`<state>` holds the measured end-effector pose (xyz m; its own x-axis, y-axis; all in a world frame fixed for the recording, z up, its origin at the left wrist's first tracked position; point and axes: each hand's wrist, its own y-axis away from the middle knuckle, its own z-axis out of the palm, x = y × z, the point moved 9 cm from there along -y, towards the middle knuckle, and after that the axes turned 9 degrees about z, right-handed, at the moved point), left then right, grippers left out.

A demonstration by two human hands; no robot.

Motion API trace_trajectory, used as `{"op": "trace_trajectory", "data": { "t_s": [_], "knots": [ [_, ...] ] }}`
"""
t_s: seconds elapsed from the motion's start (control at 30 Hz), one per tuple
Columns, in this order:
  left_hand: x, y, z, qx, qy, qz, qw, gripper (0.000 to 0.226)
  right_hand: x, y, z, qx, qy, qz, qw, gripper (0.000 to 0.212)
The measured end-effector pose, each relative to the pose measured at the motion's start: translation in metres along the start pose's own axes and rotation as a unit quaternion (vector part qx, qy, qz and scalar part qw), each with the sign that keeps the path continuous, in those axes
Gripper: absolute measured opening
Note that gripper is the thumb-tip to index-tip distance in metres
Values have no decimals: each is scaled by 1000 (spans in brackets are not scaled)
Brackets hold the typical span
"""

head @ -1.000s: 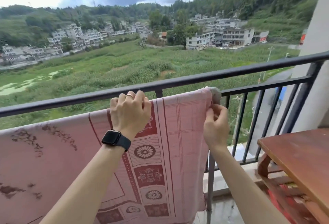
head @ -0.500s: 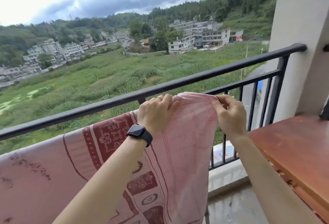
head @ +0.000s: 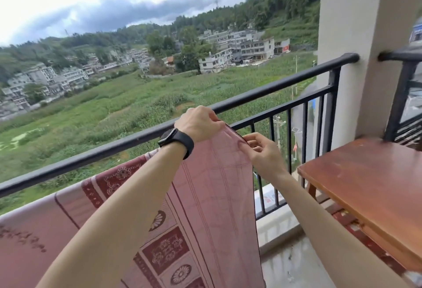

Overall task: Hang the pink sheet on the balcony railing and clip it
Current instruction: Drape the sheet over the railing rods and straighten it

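- Left hand (head: 199, 123), black watch (head: 177, 139) at its wrist, pinches the pink sheet (head: 212, 187) at its raised top edge, against the balcony railing (head: 274, 90).
- Right hand (head: 262, 152) grips the same edge, just below the railing.
- Sheet hangs down the railing's near side.
- Wooden table (head: 370, 180) stands right of the railing bars.

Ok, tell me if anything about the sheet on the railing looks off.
The pink sheet hangs unevenly: its right end is bunched and lifted toward the top rail in the grip of the left hand and right hand, while the rest droops lower to the left. No clip shows on it.
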<state>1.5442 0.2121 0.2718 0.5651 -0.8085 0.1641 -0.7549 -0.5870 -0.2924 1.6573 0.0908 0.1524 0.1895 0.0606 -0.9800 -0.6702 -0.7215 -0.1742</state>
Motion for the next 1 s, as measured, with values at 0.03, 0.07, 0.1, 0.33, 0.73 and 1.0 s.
{"op": "trace_trajectory", "data": {
  "t_s": [0.03, 0.07, 0.1, 0.33, 0.73, 1.0],
  "knots": [
    [-1, -3, 0, -6, 16, -7, 1000, 27, 4, 0, -2, 6, 8, 0, 1000, 11],
    [-2, -5, 0, -7, 32, -13, 999, 25, 8, 1, -3, 8, 13, 0, 1000, 13],
    [-4, -6, 0, -6, 45, -17, 999, 23, 12, 2, -3, 6, 16, 0, 1000, 16],
    [-7, -11, 1, -15, 95, -27, 995, 12, 14, 9, -4, 20, 28, -11, 999, 20],
    [11, -31, -11, -59, -17, 42, 997, 8, 11, 16, -8, 16, 71, -33, 997, 21],
    [40, -24, 15, -19, -17, 114, 993, 23, 75, 25, 13, -127, 134, 102, 978, 12]
  ]
}}
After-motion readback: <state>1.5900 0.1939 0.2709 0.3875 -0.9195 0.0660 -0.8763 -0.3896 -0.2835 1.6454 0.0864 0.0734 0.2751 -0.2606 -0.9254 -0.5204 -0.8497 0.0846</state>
